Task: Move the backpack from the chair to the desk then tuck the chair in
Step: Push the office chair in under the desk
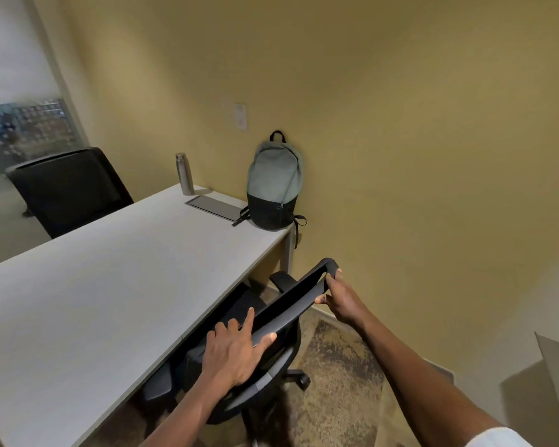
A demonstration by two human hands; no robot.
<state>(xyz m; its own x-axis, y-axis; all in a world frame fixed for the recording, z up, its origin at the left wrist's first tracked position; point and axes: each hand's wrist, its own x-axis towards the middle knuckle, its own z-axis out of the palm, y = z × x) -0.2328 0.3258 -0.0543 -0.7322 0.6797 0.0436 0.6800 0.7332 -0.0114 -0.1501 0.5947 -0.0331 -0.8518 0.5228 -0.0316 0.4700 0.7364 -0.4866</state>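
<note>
A grey-green backpack [274, 185] with a black base stands upright on the far right corner of the white desk [117, 279], leaning on the yellow wall. The black office chair [281, 304] sits at the desk's near edge, its seat partly under the desktop. My left hand [233, 346] grips the left part of the chair's backrest top, fingers over the rim. My right hand [336, 293] holds the right end of the same backrest top.
A steel bottle [184, 173] and a flat grey panel [218, 206] lie on the desk near the backpack. A second black chair [68, 188] stands beyond the desk at the left. A desk leg [288, 253] stands by the wall. Patterned carpet [339, 375] lies to the right.
</note>
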